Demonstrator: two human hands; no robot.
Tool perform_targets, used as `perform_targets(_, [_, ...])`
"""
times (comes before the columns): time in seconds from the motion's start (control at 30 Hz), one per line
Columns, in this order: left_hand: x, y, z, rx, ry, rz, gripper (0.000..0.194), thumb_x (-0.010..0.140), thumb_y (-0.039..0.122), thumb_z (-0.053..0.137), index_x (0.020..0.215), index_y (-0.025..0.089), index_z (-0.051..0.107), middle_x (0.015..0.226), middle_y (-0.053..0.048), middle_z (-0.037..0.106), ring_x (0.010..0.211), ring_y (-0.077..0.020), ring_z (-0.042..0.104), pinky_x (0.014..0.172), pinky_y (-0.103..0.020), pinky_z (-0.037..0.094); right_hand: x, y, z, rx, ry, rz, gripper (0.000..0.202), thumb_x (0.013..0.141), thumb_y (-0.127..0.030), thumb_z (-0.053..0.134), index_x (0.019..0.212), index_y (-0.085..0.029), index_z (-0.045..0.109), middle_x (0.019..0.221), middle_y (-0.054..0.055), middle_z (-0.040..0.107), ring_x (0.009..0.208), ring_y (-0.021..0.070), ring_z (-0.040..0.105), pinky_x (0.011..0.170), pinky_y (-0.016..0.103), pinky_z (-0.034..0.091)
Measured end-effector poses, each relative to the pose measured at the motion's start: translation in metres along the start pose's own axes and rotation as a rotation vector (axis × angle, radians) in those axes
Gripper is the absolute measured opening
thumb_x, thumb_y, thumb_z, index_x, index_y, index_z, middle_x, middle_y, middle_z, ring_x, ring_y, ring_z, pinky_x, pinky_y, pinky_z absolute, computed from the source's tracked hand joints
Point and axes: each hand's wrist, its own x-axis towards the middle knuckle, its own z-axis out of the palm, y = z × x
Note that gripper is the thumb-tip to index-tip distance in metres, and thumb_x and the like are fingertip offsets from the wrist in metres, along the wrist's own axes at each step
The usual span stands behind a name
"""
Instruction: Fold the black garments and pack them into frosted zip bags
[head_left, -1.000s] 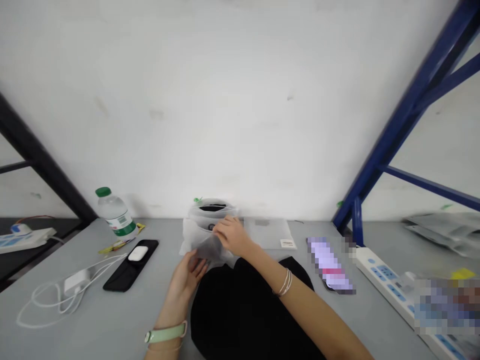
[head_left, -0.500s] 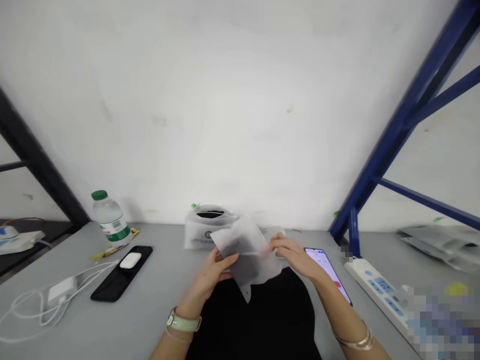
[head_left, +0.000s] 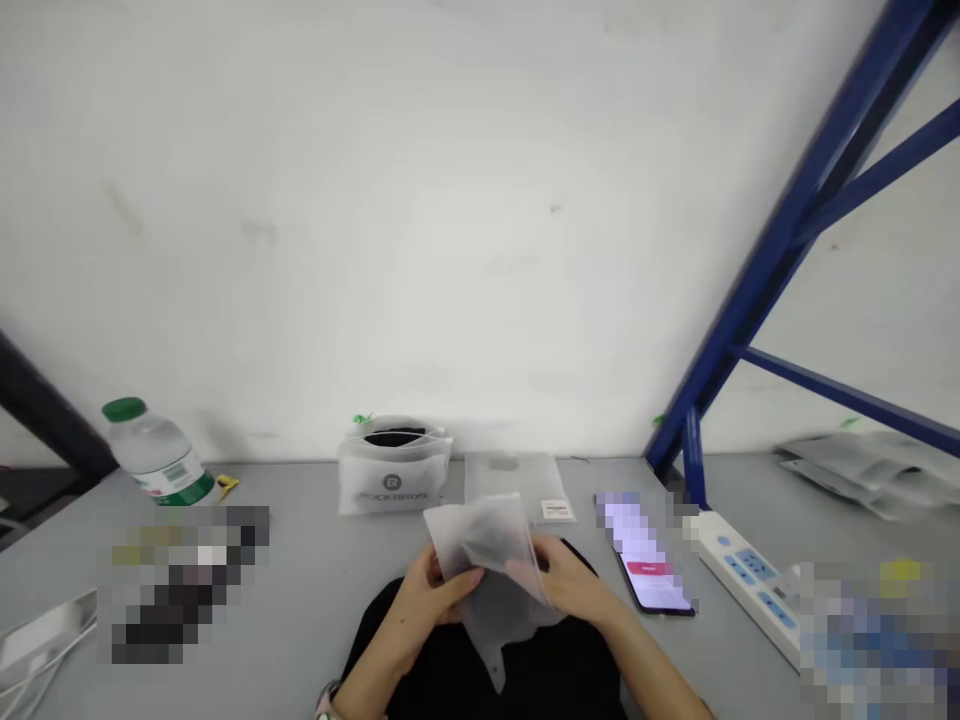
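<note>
A translucent frosted bag (head_left: 491,560) hangs between my two hands, above black cloth (head_left: 435,675) at the bottom centre. My left hand (head_left: 435,600) pinches the bag's left side, thumb on the near face. On the right side, my right hand (head_left: 566,580) has its fingers partly behind or inside the bag, seen faintly through it. Just beyond stands a frosted bag with a printed logo (head_left: 394,485), something black showing at its open top. A flat frosted bag with a white label (head_left: 517,480) lies beside it.
A bottle with a green cap (head_left: 157,450) and a white adapter with cables (head_left: 45,635) are at left. At right are a lit phone (head_left: 649,565), a white power strip (head_left: 742,580), more frosted bags (head_left: 877,470) and a blue metal frame (head_left: 780,270).
Both hands and the bag are lower in view. My right hand has moved down along the bag's side, and the flat labelled bag behind now shows. The view has shifted.
</note>
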Motion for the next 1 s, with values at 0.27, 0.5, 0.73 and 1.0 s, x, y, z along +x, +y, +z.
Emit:
perform_targets(0.27, [0.002, 0.002, -0.002, 0.042, 0.109, -0.03, 0.06, 0.082, 0.058, 0.067, 0.122, 0.015, 0.063, 0.101, -0.013, 0.073, 0.085, -0.0282, 0.07, 0.063, -0.035, 0.059, -0.001, 0.011, 0.008, 0.002, 0.069, 0.087, 0.038, 0.069, -0.04, 0.081, 0.101, -0.02, 0.077, 0.098, 0.007, 0.077, 0.098, 0.0343, 0.069, 0.086, 0.045, 0.056])
perform_targets(0.5, [0.01, 0.005, -0.015, 0.164, 0.277, 0.222, 0.055, 0.074, 0.049, 0.076, 0.116, 0.015, 0.064, 0.079, -0.005, 0.069, 0.067, -0.0212, 0.064, 0.053, -0.028, 0.055, 0.008, 0.024, -0.012, 0.382, 0.563, 0.059, 0.049, 0.073, -0.047, 0.078, 0.111, -0.018, 0.07, 0.111, 0.009, 0.073, 0.109, 0.0328, 0.065, 0.093, 0.046, 0.052])
perform_targets(0.73, [0.039, 0.015, 0.015, 0.377, 0.327, 0.41, 0.049, 0.087, 0.045, 0.06, 0.128, 0.019, 0.054, 0.1, -0.007, 0.061, 0.069, -0.0157, 0.063, 0.058, -0.03, 0.061, 0.005, 0.035, -0.072, 0.943, 1.215, -0.14, 0.053, 0.071, -0.048, 0.08, 0.119, -0.031, 0.065, 0.135, -0.001, 0.062, 0.127, 0.019, 0.055, 0.092, 0.03, 0.054])
perform_targets(1.0, [0.09, 0.002, 0.05, 0.867, 0.471, 0.374, 0.052, 0.075, 0.023, 0.071, 0.123, 0.007, 0.06, 0.127, -0.024, 0.055, 0.117, -0.0391, 0.058, 0.096, -0.053, 0.05, -0.009, 0.038, -0.073, 0.946, 1.079, -0.197, 0.037, 0.079, -0.048, 0.074, 0.112, -0.03, 0.069, 0.129, -0.002, 0.066, 0.127, 0.018, 0.056, 0.105, 0.036, 0.048])
